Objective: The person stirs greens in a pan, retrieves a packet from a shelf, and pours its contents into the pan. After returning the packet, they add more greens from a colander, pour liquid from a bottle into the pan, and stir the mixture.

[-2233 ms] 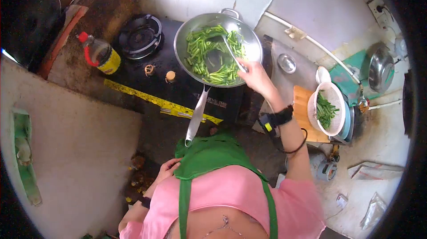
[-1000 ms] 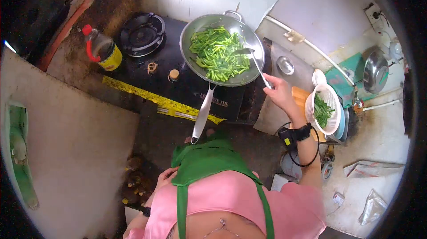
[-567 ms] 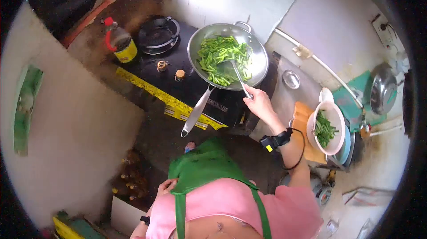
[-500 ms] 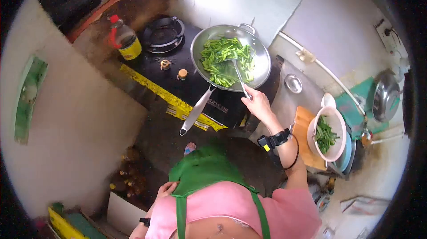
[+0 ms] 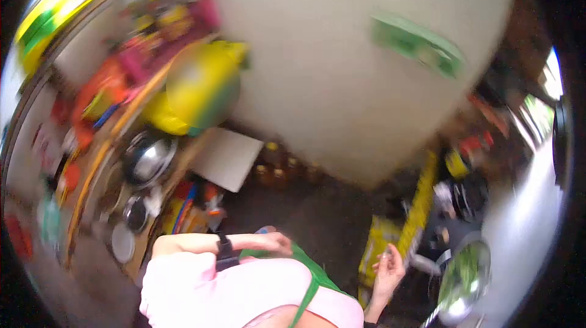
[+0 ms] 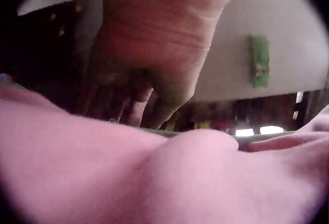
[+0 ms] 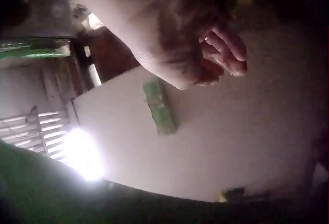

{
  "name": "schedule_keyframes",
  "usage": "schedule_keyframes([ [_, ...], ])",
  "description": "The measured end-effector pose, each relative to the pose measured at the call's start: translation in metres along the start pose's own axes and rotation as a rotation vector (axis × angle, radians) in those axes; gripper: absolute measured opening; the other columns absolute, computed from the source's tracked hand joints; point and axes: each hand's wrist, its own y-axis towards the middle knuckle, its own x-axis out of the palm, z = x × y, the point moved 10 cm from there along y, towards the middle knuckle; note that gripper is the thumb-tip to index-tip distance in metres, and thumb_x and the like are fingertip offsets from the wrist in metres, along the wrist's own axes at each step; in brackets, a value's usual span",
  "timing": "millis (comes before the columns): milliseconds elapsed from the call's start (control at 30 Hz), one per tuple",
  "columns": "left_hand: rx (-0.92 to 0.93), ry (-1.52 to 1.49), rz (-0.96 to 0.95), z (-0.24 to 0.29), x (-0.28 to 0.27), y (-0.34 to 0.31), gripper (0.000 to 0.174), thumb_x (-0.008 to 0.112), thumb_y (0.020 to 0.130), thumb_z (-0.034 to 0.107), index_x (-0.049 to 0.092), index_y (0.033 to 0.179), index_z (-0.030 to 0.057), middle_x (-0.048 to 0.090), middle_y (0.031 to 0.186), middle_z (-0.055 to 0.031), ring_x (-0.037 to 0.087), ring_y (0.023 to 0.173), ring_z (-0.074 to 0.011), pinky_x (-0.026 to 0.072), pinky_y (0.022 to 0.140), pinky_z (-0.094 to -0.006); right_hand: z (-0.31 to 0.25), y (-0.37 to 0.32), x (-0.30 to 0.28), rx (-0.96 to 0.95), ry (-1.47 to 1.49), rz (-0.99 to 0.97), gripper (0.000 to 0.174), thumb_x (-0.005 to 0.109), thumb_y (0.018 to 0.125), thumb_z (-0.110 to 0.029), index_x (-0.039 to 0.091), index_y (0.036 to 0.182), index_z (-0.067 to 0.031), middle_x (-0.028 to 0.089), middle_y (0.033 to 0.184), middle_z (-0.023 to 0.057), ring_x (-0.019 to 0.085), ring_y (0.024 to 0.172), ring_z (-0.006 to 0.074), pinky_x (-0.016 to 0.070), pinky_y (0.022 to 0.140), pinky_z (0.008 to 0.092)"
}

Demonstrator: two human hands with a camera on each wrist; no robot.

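My left hand (image 5: 273, 242) is held in front of the green apron (image 5: 320, 279), and nothing shows in it. In the left wrist view its fingers hang down loosely just beyond the pink shirt (image 6: 103, 167). My right hand (image 5: 389, 270) is raised beside the stove, its fingers loosely bent and holding nothing. To its right stands the metal pan (image 5: 486, 261) with cut green vegetables (image 5: 467, 273) in it. A thin metal handle (image 5: 432, 316) sticks out from the near side of the pan. The head view is blurred.
Left stands a wooden shelf (image 5: 91, 196) with a shiny metal bowl (image 5: 149, 158) and bright packages. Several bottles (image 5: 278, 174) are on the floor by a white panel (image 5: 229, 158). A pale partition (image 5: 323, 83) carries a green strip (image 5: 418, 47). Yellow tape (image 5: 421, 206) edges the stove.
The view has swung far to the left, from stove to shelf. My right hand has let go of the spatula and drawn away from the pan. My left hand has come forward across the apron.
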Motion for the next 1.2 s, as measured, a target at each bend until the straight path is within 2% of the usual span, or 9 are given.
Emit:
schedule_keyframes([
  [300, 0.129, -0.436, 0.621, -0.11, -0.159, -0.116, 0.035, 0.058, 0.087, 0.031, 0.061, 0.106, 0.0023, 0.063, 0.101, -0.009, 0.057, 0.096, -0.0166, 0.045, 0.086, -0.0321, -0.242, 0.023, 0.397, -0.387, 0.415, -1.003, 0.017, 0.061, 0.086, -0.008, 0.063, 0.101, -0.0006, 0.064, 0.079, 0.0036, 0.059, 0.066, 0.009, 0.0487, 0.058, 0.0217],
  [533, 0.212, -0.596, 0.83, -0.216, -0.217, -0.183, 0.037, 0.063, 0.086, 0.031, 0.06, 0.11, 0.0035, 0.062, 0.103, -0.0064, 0.056, 0.096, -0.0137, 0.044, 0.085, -0.0271, -0.558, -0.002, 0.631, -1.185, 0.466, -0.75, 0.035, 0.067, 0.078, -0.024, 0.063, 0.103, 0.0004, 0.067, 0.088, 0.0113, 0.063, 0.079, 0.0171, 0.0501, 0.074, 0.0291],
  [633, 0.169, -0.782, 0.87, -0.265, -0.212, -0.195, 0.035, 0.062, 0.087, 0.029, 0.059, 0.111, 0.0042, 0.063, 0.103, -0.0056, 0.058, 0.093, -0.0139, 0.045, 0.084, -0.0278, -0.637, 0.008, 0.712, -1.079, 0.498, -0.772, 0.044, 0.062, 0.081, -0.025, 0.056, 0.114, 0.0048, 0.064, 0.101, 0.0141, 0.06, 0.092, 0.0189, 0.0472, 0.08, 0.0298],
  [833, 0.122, -1.028, 0.985, -0.334, -0.19, -0.2, 0.033, 0.063, 0.087, 0.028, 0.061, 0.11, 0.0037, 0.065, 0.101, -0.0079, 0.061, 0.093, -0.0145, 0.0471, 0.084, -0.0293, -0.685, 0.021, 0.809, -0.862, 0.631, -1.05, 0.037, 0.066, 0.076, -0.018, 0.057, 0.105, 0.0039, 0.062, 0.098, 0.0133, 0.058, 0.093, 0.0213, 0.0462, 0.078, 0.0328],
  [900, 0.094, -1.009, 0.976, -0.359, -0.189, -0.191, 0.033, 0.064, 0.086, 0.028, 0.062, 0.108, 0.0033, 0.065, 0.1, -0.0079, 0.061, 0.092, -0.0148, 0.047, 0.084, -0.0295, -0.691, -0.007, 0.798, -1.579, 0.243, -0.801, 0.034, 0.066, 0.075, -0.011, 0.058, 0.105, 0.0022, 0.061, 0.099, 0.0112, 0.057, 0.092, 0.0198, 0.0464, 0.075, 0.0305],
  [933, 0.08, -1.003, 0.968, -0.369, -0.182, -0.183, 0.032, 0.064, 0.086, 0.028, 0.062, 0.107, 0.003, 0.066, 0.099, -0.0079, 0.061, 0.092, -0.0149, 0.047, 0.084, -0.0295, -0.687, -0.003, 0.804, -1.571, 0.237, -0.796, 0.034, 0.066, 0.075, -0.011, 0.058, 0.105, 0.0022, 0.061, 0.099, 0.0112, 0.057, 0.092, 0.0198, 0.0464, 0.075, 0.0305],
  [1033, 0.041, -0.984, 0.947, -0.396, -0.175, -0.163, 0.032, 0.065, 0.085, 0.028, 0.063, 0.104, 0.0023, 0.066, 0.096, -0.0079, 0.061, 0.09, -0.0153, 0.0469, 0.084, -0.0297, -0.678, 0.019, 0.805, -1.066, 0.657, -0.972, 0.029, 0.066, 0.076, -0.006, 0.058, 0.102, 0.001, 0.061, 0.091, 0.0077, 0.058, 0.082, 0.0169, 0.0469, 0.069, 0.0286],
  [1100, 0.021, -0.968, 0.93, -0.407, -0.174, -0.151, 0.032, 0.066, 0.084, 0.028, 0.064, 0.102, 0.0018, 0.066, 0.095, -0.0079, 0.061, 0.089, -0.0155, 0.0469, 0.084, -0.0299, -0.664, 0.053, 0.773, -0.775, 0.961, -0.647, 0.022, 0.065, 0.077, -0.008, 0.058, 0.096, 0.0011, 0.061, 0.081, 0.0056, 0.058, 0.07, 0.0148, 0.0472, 0.061, 0.0283],
  [1200, 0.005, -0.938, 0.909, -0.393, -0.187, -0.153, 0.031, 0.067, 0.083, 0.028, 0.065, 0.1, 0.0013, 0.066, 0.093, -0.0079, 0.062, 0.087, -0.0158, 0.0468, 0.084, -0.03, -0.654, 0.072, 0.737, -0.86, 1.081, -0.473, 0.013, 0.065, 0.079, -0.008, 0.058, 0.087, -0.0009, 0.061, 0.073, 0.0037, 0.056, 0.058, 0.011, 0.0451, 0.052, 0.0258],
])
